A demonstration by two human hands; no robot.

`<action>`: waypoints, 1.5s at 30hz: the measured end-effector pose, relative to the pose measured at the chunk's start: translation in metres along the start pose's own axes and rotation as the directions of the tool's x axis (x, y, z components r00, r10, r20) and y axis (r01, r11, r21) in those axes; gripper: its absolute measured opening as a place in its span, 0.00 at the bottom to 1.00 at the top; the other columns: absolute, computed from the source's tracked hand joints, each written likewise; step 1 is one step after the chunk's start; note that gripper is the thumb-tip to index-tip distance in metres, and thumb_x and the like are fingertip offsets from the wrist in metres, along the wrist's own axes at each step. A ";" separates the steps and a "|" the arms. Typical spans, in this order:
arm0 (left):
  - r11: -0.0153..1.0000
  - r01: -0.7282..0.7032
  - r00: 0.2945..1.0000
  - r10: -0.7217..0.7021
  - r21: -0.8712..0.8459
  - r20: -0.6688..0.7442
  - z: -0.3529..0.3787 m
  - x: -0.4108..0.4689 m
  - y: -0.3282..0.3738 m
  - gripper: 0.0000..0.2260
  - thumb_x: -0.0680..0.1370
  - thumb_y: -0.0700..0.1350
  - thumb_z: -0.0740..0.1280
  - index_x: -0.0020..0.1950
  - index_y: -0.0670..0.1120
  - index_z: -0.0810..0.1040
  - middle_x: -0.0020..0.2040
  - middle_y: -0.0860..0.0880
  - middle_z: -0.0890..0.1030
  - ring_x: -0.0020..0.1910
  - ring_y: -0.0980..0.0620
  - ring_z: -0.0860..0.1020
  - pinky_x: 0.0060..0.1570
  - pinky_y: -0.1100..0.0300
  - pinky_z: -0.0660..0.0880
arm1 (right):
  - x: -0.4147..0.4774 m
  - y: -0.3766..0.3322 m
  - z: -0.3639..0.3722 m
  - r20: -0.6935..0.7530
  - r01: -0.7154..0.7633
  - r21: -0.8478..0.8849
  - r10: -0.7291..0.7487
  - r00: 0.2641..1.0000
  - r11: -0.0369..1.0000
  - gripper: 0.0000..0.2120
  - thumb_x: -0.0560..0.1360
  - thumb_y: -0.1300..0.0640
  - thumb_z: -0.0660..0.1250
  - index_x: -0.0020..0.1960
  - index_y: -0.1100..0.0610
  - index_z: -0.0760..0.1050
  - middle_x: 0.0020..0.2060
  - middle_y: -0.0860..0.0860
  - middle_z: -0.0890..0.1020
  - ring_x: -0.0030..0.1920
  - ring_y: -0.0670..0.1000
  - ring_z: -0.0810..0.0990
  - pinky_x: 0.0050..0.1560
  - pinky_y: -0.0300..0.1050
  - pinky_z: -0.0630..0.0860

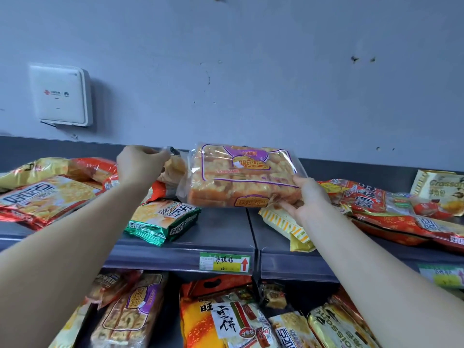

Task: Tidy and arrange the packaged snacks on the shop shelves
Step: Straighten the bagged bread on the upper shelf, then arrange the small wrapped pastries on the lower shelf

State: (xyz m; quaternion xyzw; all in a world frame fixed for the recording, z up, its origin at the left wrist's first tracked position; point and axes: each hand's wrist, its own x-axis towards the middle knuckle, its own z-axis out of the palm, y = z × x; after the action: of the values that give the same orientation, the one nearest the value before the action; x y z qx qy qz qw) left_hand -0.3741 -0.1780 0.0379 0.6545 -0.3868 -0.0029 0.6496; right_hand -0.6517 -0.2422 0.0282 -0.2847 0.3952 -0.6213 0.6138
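ITEM: purple-labelled pack (241, 177), clear wrap, held up over the middle of the top shelf (223, 229); right hand (305, 197) grips its near right corner, thumb on top, fingers curled beneath; left hand (140, 163) pinches the sealed end of a second clear pack (174, 167) just left of it.

RISKS, as judged: the purple-labelled pack hangs from one corner only, so it may sag, slip and drop to the lower shelf (173, 320); a hard squeeze could crush the soft cake inside; the second clear pack, pulled by its seal, may tear open; the green pack (163, 219) and the yellow striped pack (288, 227) both jut past the front lip, so a brush from a forearm could knock either off.

CONTAINERS AND CONTENTS: both clear packs hold golden-brown cake blocks; top shelf, left, holds a red and yellow pack (47, 194) among loosely heaped others, then the green pack; top shelf, right, holds the yellow striped pack, overlapping red packs (376, 199) and a croissant pack (439, 189) propped at the back; lower shelf holds another purple-labelled bar pack (133, 315), a rice cracker pack (226, 320) and more, partly hidden by the arms; a price tag (224, 262) sits on the top shelf's front edge.
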 end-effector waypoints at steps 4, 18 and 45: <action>0.998 -0.004 0.997 -0.001 -0.069 -0.072 -0.005 -0.005 -0.003 0.13 0.73 0.50 0.69 0.31 0.45 0.81 0.30 0.47 0.82 0.38 0.41 0.83 0.45 0.46 0.81 | 0.002 0.003 0.009 -0.038 0.005 -0.024 -0.005 0.999 1.000 0.10 0.75 0.62 0.68 0.56 0.59 0.73 0.50 0.59 0.78 0.45 0.59 0.79 0.31 0.56 0.77; 0.970 0.031 0.994 -0.056 -0.241 -0.097 -0.019 -0.003 0.006 0.11 0.72 0.45 0.69 0.28 0.51 0.79 0.31 0.48 0.83 0.39 0.44 0.84 0.49 0.46 0.81 | 0.021 0.021 0.027 0.030 0.076 -0.290 -0.070 0.997 0.954 0.09 0.72 0.60 0.73 0.47 0.57 0.73 0.43 0.56 0.77 0.39 0.57 0.79 0.29 0.53 0.78; 0.842 0.148 0.910 0.090 -0.519 0.405 0.020 -0.034 0.017 0.09 0.74 0.27 0.65 0.38 0.37 0.79 0.32 0.45 0.81 0.32 0.51 0.81 0.37 0.62 0.80 | 0.001 0.020 0.040 0.408 0.309 -0.529 -0.082 0.909 0.791 0.24 0.75 0.36 0.63 0.59 0.54 0.74 0.54 0.55 0.82 0.50 0.56 0.83 0.36 0.43 0.74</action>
State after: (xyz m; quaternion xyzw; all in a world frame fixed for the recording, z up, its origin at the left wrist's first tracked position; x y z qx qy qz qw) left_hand -0.4167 -0.1750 0.0327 0.4355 -0.4886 -0.2602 0.7099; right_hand -0.6078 -0.2473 0.0325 -0.6087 0.4130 -0.4676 0.4901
